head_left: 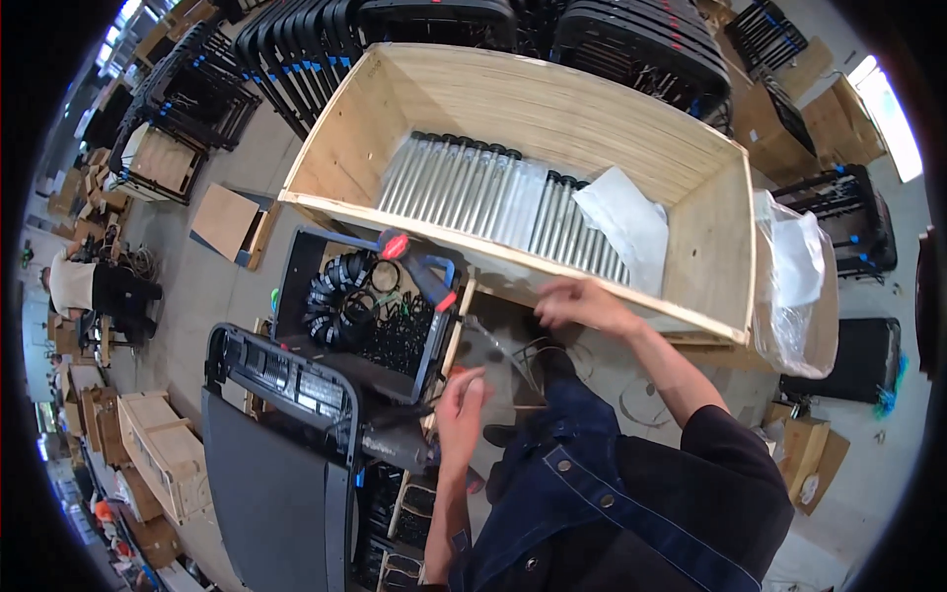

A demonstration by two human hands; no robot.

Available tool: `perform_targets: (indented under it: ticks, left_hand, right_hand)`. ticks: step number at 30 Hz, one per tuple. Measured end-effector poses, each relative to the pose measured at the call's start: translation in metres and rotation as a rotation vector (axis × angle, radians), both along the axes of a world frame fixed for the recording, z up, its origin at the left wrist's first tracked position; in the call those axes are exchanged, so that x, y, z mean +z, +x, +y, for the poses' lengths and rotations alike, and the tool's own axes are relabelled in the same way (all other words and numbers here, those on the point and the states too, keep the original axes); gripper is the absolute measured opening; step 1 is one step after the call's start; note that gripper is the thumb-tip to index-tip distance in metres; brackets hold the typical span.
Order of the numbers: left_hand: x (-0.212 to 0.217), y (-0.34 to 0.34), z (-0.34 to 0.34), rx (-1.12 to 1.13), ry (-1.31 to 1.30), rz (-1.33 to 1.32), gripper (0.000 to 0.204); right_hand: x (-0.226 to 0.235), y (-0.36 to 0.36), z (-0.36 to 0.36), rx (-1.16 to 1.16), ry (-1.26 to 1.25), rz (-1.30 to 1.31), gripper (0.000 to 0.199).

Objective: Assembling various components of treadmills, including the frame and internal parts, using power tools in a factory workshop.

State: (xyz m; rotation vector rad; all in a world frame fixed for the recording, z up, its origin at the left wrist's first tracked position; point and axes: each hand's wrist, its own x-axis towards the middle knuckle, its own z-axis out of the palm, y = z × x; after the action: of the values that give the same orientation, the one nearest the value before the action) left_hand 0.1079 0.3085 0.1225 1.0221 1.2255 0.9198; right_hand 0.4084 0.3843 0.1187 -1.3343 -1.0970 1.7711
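Observation:
My right hand (589, 306) is in front of the wooden crate's (631, 281) near wall, fingers loosely bent and apart, with nothing visible in them. My left hand (461, 403) is lower, beside the black bin (288, 296); its fingers are half curled, and I see nothing held. Inside the crate, metal tubes (449, 183) with black ends lie in rows with white sheets (623, 217) among them. Black rings (330, 296) and small black parts (400, 331) fill the bin. A red-and-black power tool (419, 271) rests across the bin's edge.
A large dark panelled machine frame (271, 474) stands at the lower left. Stacked black frames (641, 49) line the far side. A plastic-wrapped carton (794, 286) stands right of the crate. Another person (84, 286) bends over at the far left.

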Motion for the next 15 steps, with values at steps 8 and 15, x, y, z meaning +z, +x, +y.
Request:
perform_targets:
  ticks: [8,15]
  left_hand:
    - [-0.072,0.168,0.236,-0.123,0.541,0.684,0.017]
    - [-0.114,0.186,0.28,-0.205,0.404,1.079,0.013]
  right_hand:
    - [-0.302,0.102,0.218,-0.796,-0.535,0.518,0.028]
    - [-0.514,0.043,0.309,-0.086,-0.603,-0.285,0.045]
